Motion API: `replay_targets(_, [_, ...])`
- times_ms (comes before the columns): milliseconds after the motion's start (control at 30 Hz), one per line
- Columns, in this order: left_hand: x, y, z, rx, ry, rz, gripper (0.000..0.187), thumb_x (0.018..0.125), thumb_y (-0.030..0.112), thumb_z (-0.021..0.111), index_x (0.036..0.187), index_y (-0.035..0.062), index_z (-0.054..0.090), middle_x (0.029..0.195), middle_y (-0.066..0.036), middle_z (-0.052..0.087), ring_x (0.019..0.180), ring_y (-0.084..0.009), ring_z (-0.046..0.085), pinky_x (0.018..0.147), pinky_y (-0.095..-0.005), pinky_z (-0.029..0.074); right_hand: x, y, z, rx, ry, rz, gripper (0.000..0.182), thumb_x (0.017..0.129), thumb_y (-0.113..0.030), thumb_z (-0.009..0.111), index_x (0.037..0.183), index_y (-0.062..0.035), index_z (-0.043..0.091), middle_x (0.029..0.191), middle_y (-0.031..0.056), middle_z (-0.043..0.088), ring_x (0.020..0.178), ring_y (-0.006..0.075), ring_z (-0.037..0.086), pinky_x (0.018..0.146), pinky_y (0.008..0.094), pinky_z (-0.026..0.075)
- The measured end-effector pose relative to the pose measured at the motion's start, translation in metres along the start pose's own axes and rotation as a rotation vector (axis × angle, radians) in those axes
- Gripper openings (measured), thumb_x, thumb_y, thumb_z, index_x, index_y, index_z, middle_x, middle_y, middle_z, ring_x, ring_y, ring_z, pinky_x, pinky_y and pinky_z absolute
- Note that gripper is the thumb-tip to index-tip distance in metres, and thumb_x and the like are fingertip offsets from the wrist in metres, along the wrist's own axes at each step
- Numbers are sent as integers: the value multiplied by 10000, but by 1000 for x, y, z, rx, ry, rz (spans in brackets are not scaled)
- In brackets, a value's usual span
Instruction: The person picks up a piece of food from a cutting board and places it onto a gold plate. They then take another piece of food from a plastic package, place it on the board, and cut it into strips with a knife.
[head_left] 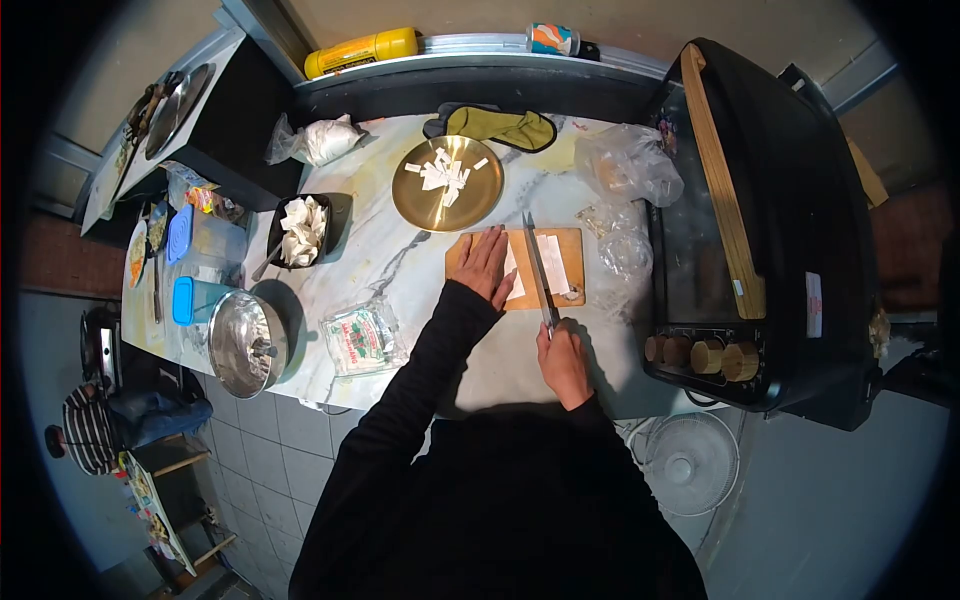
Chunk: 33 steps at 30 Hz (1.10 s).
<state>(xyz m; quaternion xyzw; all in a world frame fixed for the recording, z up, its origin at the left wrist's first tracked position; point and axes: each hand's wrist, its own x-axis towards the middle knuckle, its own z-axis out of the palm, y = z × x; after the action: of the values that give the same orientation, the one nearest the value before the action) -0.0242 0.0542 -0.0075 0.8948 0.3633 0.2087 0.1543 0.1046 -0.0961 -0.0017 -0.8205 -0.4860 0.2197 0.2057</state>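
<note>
My right hand (565, 362) is wrapped round the handle of a long knife (539, 268), its blade pointing away from me over the wooden cutting board (572, 238). Flat on the board's left part lies my left hand (482, 268), fingers stretched out beside a white strip (515, 278) that it partly covers. Right of the blade are more pale, flat strips (552, 262). Beyond the board, a round gold-coloured plate (415, 205) bears a pile of small white cut pieces (443, 177).
A black toaster oven (810, 220) stands at the right, clear plastic bags (628, 165) beside it. On the left are a black bowl of folded white pieces (303, 230), a metal bowl (240, 345) and blue-lidded containers (182, 235). A printed plastic packet (362, 338) lies near the front edge. A person (92, 428) is at lower left.
</note>
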Motion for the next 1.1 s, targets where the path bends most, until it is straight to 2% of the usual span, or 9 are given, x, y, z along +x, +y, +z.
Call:
replay_targets(100, [1, 3, 0, -83, 68, -34, 559, 897, 244, 551, 1350, -56, 418, 1432, -221, 393, 1371, -354, 331, 1151, -494, 203, -1, -2, -4, 23, 0, -32, 325, 955, -267, 518, 871, 43, 570, 724, 265, 626, 705, 481, 610, 634, 541, 477])
replay_targets(233, [-4, 0, 6, -133, 239, -85, 468, 873, 219, 578, 1268, -25, 521, 1343, -217, 471, 1307, -385, 400, 1125, -525, 240, -3, -10, -3, 12, -1, -62, 331, 959, -274, 513, 944, 55, 547, 715, 272, 618, 706, 478, 600, 639, 556, 468])
replay_targets(367, [-5, -5, 12, -82, 233, -78, 441, 856, 199, 583, 1241, -11, 548, 1319, -204, 494, 1285, -380, 429, 1113, -545, 247, -5, -21, -2, -24, -26, -114, 336, 958, -269, 512, 963, 64, 551, 690, 281, 613, 684, 475, 604, 632, 558, 471])
replay_targets(633, [-7, -6, 15, -79, 225, -52, 413, 844, 146, 564, 1200, -64, 569, 1283, -209, 537, 1272, -369, 454, 1107, -550, 251, 9, -23, 2, -2, -48, -110, 312, 959, -260, 509, 926, 50, 528, 677, 281, 610, 677, 475, 605, 628, 560, 470])
replay_targets(1100, [-8, -12, 21, -54, 216, -29, 433, 830, 128, 568, 1219, -62, 564, 1279, -209, 532, 1277, -360, 444, 1101, -549, 261, 5, -29, 12, 5, -55, -129, 297, 955, -244, 514, 907, 49, 521, 667, 274, 613, 674, 467, 614, 621, 551, 476])
